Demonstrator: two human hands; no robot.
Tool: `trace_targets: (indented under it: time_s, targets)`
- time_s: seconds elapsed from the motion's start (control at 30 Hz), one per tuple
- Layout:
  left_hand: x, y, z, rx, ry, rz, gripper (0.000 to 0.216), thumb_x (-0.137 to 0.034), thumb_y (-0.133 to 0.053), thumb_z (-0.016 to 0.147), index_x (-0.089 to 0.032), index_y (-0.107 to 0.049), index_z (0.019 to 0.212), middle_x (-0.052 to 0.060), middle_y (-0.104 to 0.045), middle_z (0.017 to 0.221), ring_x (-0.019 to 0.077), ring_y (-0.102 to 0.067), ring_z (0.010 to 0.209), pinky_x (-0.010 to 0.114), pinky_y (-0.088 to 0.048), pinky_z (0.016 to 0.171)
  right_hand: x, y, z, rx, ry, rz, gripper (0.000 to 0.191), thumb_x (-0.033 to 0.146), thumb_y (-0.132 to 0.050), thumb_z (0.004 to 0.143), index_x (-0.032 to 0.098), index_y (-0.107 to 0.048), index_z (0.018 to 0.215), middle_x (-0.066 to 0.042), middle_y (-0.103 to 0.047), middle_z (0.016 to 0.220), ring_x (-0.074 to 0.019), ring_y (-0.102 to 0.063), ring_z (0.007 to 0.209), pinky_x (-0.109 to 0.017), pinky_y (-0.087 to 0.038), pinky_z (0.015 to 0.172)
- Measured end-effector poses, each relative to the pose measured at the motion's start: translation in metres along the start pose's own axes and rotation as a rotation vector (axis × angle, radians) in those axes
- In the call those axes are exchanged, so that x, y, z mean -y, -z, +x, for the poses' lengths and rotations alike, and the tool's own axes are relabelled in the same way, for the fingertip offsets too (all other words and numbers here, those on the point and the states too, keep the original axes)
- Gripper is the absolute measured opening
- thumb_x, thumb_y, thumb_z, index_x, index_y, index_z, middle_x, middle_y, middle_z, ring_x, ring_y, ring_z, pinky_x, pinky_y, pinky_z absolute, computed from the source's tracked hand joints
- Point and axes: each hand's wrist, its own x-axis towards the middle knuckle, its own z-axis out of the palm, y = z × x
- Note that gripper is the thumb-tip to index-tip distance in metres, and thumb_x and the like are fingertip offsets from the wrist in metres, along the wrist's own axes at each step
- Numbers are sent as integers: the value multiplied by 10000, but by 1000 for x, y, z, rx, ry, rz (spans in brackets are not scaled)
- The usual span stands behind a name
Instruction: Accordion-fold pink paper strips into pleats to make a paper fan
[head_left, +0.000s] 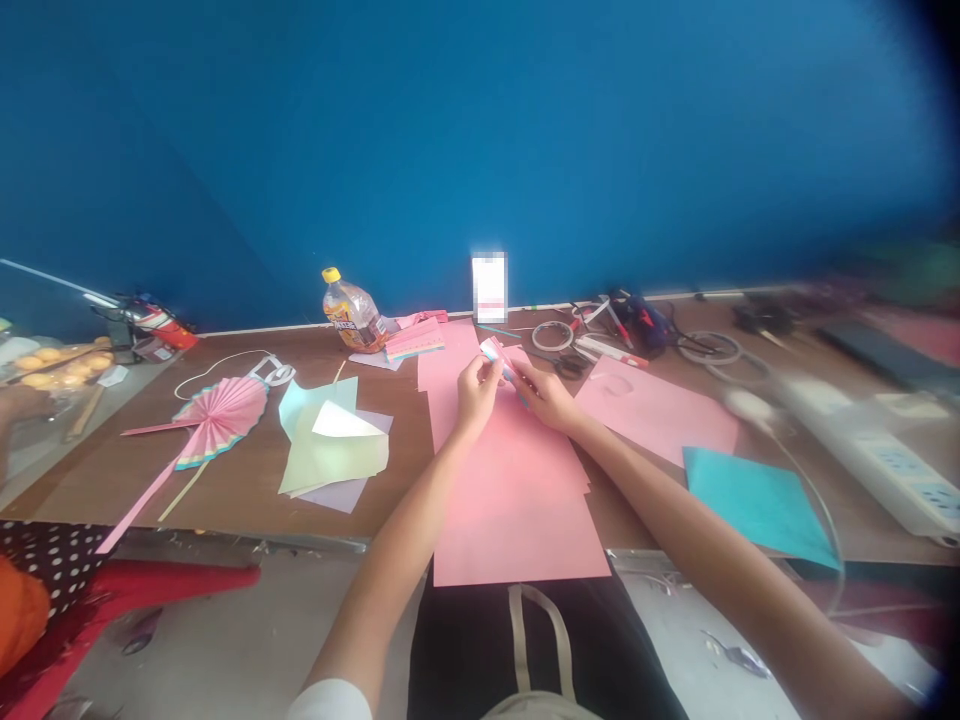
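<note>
Over the pink paper sheets [517,510], both hands pinch a small folded strip of paper [491,348], pink with white and blue edges. My left hand [478,392] is closed on its left end, and my right hand [547,395] grips along its right side. Part of the strip is hidden behind the fingers. Behind my hands, a pleated pink paper piece [416,342] with yellow and blue edges lies by a bottle with a yellow cap [352,312]. A finished-looking pink paper fan [225,412] with a stick rests at the left.
Green, blue and lilac papers [337,462] lie left of the pink stack. To the right are a teal sheet [757,505], black scissors [566,365], tape rolls [553,336] and a power strip [877,455]. A bright pixelated screen [490,288] stands against the blue wall. Another person sits far left.
</note>
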Motion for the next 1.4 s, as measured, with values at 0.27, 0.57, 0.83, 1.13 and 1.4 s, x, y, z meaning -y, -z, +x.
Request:
trace_targets:
  time_s: [0.27,0.57,0.83,1.13,1.4]
  targets:
    - [3,0,4,-61,108,-83,283,-450,-581,803,-170,-545,775,11,-579,706,116,-564,681,225,-425,617,-5,-2,1,-4,17,-7,357,361,-421,929,154,-545,1192,-70,-645,850,-159,-577,696,-272,-439,683]
    - [1,5,9,-93,80,-120,268,-438,-608,796,-179,-539,778,0,-544,753,107,-520,735,217,-416,702,-5,-4,-1,-3,10,-6,371,302,-451,906,176,-508,1250,-50,-649,834,-145,-579,648,-256,-436,648]
    - [0,8,12,-64,140,-312,372,-512,-612,781,-208,-513,973,48,-604,986,143,-596,883,279,-494,777,0,1,-3,59,6,-21,379,334,-437,920,162,-518,1248,-48,-659,779,-145,-565,620,-255,-430,626]
    - [3,11,13,-53,157,-174,433,-537,-569,807,-201,-554,1080,66,-586,1004,140,-582,888,232,-498,708,-6,-2,-2,87,46,-7,403,312,-372,943,188,-487,1308,-72,-688,920,-166,-621,771,-281,-459,736]
    - [9,12,15,-143,140,-148,380,-531,-529,830,-183,-560,980,68,-597,990,125,-602,850,242,-510,733,-14,0,-2,19,-15,-90,390,340,-468,906,167,-544,1247,-93,-696,961,-188,-633,790,-282,-464,726]
